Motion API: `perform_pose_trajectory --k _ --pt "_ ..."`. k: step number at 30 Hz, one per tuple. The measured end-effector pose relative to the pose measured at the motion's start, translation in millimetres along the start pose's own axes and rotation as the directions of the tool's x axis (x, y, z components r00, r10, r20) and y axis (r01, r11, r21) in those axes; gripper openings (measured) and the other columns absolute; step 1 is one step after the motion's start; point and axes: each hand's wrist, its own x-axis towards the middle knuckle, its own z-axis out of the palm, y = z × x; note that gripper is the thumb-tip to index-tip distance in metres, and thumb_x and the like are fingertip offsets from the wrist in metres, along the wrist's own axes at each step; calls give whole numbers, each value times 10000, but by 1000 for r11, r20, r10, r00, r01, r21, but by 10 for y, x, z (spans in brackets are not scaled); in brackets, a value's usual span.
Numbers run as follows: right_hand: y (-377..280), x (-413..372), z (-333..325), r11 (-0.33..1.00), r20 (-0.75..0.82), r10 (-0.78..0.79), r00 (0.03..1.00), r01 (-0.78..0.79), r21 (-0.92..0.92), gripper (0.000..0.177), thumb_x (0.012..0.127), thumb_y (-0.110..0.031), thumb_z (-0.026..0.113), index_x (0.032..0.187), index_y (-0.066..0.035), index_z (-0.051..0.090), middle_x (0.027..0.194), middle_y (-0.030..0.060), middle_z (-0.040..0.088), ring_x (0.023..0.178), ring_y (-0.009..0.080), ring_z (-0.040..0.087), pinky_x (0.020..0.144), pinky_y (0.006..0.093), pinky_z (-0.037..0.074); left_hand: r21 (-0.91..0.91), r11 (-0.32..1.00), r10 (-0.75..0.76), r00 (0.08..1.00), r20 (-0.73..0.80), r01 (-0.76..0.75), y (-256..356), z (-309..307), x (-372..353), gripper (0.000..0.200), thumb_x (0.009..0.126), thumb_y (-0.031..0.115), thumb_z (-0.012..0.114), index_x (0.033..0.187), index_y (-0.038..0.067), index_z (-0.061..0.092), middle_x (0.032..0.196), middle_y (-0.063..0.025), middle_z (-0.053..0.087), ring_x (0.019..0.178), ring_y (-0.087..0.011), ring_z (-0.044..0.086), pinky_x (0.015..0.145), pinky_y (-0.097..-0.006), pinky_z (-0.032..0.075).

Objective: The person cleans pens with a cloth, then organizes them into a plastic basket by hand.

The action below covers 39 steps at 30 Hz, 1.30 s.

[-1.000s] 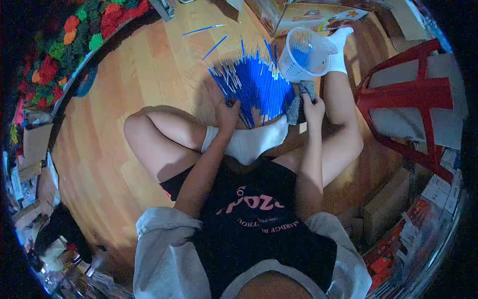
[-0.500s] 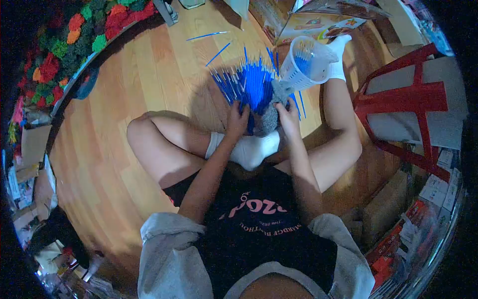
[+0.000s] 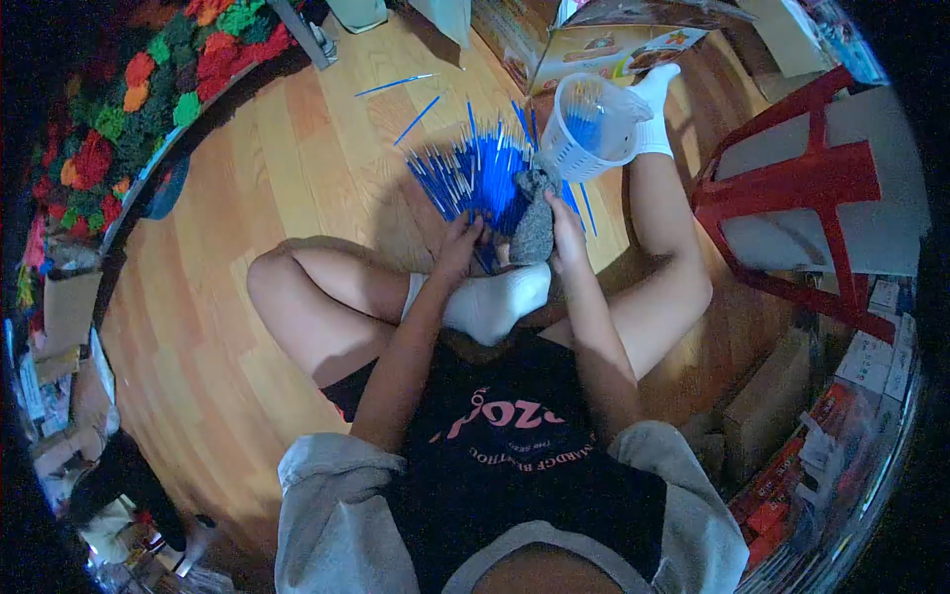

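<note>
A large fanned bundle of thin blue sticks with pale tips (image 3: 470,173) stands in front of my crossed legs. My left hand (image 3: 460,246) is closed at the bundle's lower left side, its fingers partly hidden by the sticks. A grey fuzzy cloth (image 3: 534,230) lies along the bundle's right side, bunched at its top. My right hand (image 3: 567,233) grips the cloth from the right, fingers wrapped on its edge. Just beyond, a clear perforated plastic basket (image 3: 594,148) lies tilted with more blue sticks inside.
Loose blue sticks (image 3: 417,120) lie on the wooden floor (image 3: 198,346). A red-framed stool (image 3: 841,173) is at the right, a printed cardboard box (image 3: 594,51) beyond the basket. Red, green and orange tufts (image 3: 94,158) fill the upper left. Boxes (image 3: 767,396) stand at the lower right.
The bundle's tips have spread and tilted slightly left. The grey cloth shows more upright at its right side, and my right hand has shifted along it. The whole view has shifted slightly.
</note>
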Motion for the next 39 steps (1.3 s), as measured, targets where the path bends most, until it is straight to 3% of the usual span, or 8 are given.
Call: perform_pose_trajectory --k 2,6,9,11,14,19,21,39 --pt "-16 2 -12 1000 29 4 1000 -4 -22 308 799 -287 518 941 -16 545 834 46 572 715 133 534 661 256 418 332 943 28 999 -46 -11 155 135 -100 173 860 171 435 930 27 500 694 0 468 670 -92 434 595 -237 380" --pt "70 -8 94 989 66 -112 992 118 -85 379 784 -280 558 1038 -5 503 896 47 565 769 123 526 697 250 411 292 956 -30 998 57 12 -74 31 -34 190 867 188 424 941 30 498 723 -1 480 684 -85 422 603 -228 375" --pt "49 -29 100 984 88 -146 985 154 -91 344 770 -237 583 1023 -12 518 908 46 567 773 105 517 706 245 408 651 751 -204 977 62 115 254 204 -140 431 844 290 455 1160 0 407 1101 -121 493 1018 -204 458 863 -281 356" --pt "51 -10 37 975 143 -113 983 138 -177 316 771 -234 581 995 -15 536 881 39 573 758 106 519 703 243 408 735 667 -208 978 26 123 371 293 -211 372 855 262 438 1114 -4 449 1052 -108 516 952 -192 485 833 -276 369" --pt "113 -15 35 957 176 -88 980 132 -257 271 773 -229 577 939 -16 566 832 29 584 731 104 522 691 243 410 596 796 -8 983 183 -105 -32 87 -93 225 880 205 388 950 26 505 753 -8 502 690 -83 417 614 -236 378" --pt "147 12 87 951 139 -111 984 146 -272 302 774 -239 573 954 2 552 867 55 585 767 117 533 689 256 420 471 864 116 981 156 -177 -2 115 -100 219 875 204 405 932 20 508 720 9 493 665 -78 425 592 -230 375" --pt "52 -16 111 992 10 -109 994 109 60 369 775 -258 571 1023 7 505 940 81 565 822 144 537 711 268 423 463 864 141 977 158 -199 -52 72 -66 210 873 201 413 925 23 513 709 16 487 640 -67 419 571 -220 371" --pt "-33 75 -63 994 73 -111 991 110 16 361 727 -168 618 1027 -8 495 930 73 565 804 162 542 740 290 419 415 904 -242 921 305 100 -26 66 -103 235 855 246 450 952 44 520 736 17 481 627 -58 410 540 -194 356"
